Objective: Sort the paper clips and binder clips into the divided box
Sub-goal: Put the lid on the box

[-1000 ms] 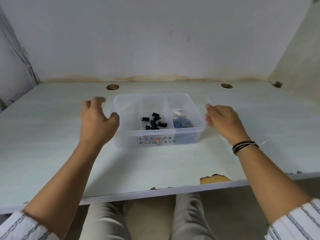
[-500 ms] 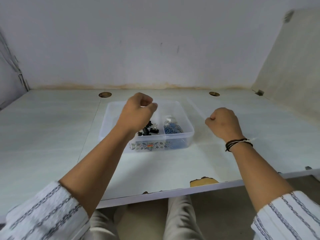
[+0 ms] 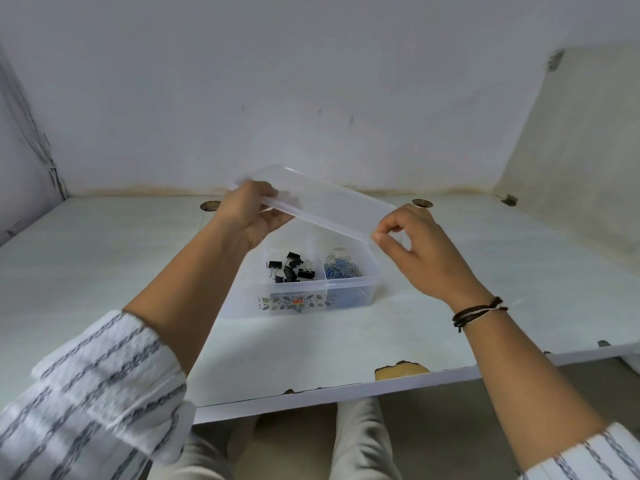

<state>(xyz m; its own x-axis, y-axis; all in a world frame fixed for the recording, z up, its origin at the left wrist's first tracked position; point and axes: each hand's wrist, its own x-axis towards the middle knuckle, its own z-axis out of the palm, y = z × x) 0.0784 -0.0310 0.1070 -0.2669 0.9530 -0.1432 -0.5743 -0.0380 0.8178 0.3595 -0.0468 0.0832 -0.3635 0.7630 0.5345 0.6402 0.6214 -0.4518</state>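
while the pale desk (image 3: 104,271) fills most of the view, a clear lid (image 3: 329,206) is held tilted above the divided box (image 3: 349,292), which sits at the desk's centre. left hand (image 3: 249,216) grips the lid's 9 o'clock end, fingers curled round it; right hand (image 3: 415,247) pinches its 3 o'clock corner. black binder clips (image 3: 291,268) lie in the box's middle compartment, blue paper clips (image 3: 341,270) at 3 o'clock of them.

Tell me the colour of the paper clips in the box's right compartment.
Mostly blue, a few silvery; the paper clips show best in the head view.
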